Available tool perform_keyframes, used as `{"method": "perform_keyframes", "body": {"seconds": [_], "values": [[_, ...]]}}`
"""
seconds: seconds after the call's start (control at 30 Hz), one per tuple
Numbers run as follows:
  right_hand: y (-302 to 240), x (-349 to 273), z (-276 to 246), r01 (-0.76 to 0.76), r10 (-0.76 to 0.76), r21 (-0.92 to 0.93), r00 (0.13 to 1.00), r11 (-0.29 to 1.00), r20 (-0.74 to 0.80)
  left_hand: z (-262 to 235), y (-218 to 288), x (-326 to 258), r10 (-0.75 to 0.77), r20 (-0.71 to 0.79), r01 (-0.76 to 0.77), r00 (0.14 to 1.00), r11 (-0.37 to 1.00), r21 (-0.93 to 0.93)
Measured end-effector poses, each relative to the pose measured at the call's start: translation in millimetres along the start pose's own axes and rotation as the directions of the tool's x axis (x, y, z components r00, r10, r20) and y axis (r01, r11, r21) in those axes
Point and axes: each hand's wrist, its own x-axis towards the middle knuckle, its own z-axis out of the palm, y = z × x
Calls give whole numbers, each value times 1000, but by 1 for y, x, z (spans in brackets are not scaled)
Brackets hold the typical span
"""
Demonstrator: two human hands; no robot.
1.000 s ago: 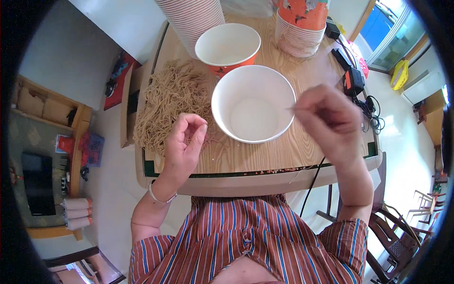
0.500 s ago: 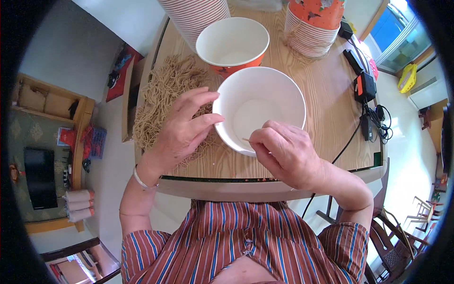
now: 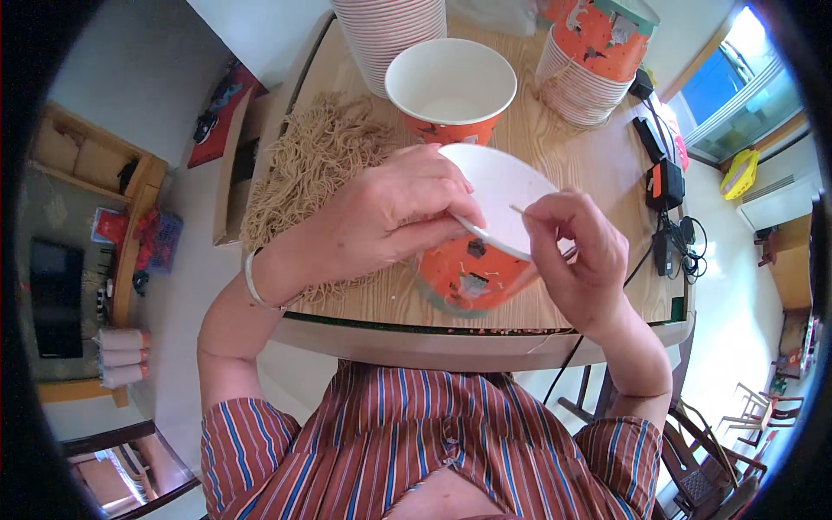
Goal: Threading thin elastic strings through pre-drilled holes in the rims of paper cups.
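An orange paper bucket (image 3: pixel 472 276) with a white inside and dark printed figures stands tilted near the table's front edge, its mouth turned to the right and away. My left hand (image 3: pixel 394 204) is closed on the bucket's left rim, fingers over the edge. At the right side of the rim, my right hand (image 3: pixel 582 256) pinches a thin tan cord (image 3: pixel 518 210), whose short end sticks out past the fingertips. The rest of that cord is mostly hidden. Left of the bucket, partly behind my left forearm, lies a heap of tan cords (image 3: pixel 321 160).
A second bucket (image 3: pixel 451 82) stands just behind. Nested white-rimmed buckets (image 3: pixel 390 35) rise at the back left. Another stack (image 3: pixel 589 65), upside down with cords around it, sits back right. Black power adapters (image 3: pixel 666 186) and cables line the table's right edge.
The bucket has tipped, so its orange outside now faces me. My left hand has moved right over the rim, and my right hand has risen to the right with the cord.
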Motion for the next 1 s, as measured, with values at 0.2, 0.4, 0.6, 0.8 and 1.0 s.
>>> {"method": "perform_keyframes", "body": {"seconds": [0.2,0.4,0.6,0.8,1.0], "values": [[15,4,4,-189,224,250,968,950,-117,2,21,9,-481,188,511,856,733,-450],[27,-3,11,-202,302,418,935,886,-188,2,17,6,-529,325,580,784,438,-687],[31,-7,13,-179,283,414,937,892,-205,2,8,-6,-493,386,592,780,382,-710],[38,-9,15,-152,272,487,944,860,-186,7,11,-5,-501,407,614,764,370,-697],[38,-12,18,-151,264,474,948,868,-180,11,8,-4,-436,452,612,778,366,-701]]}}
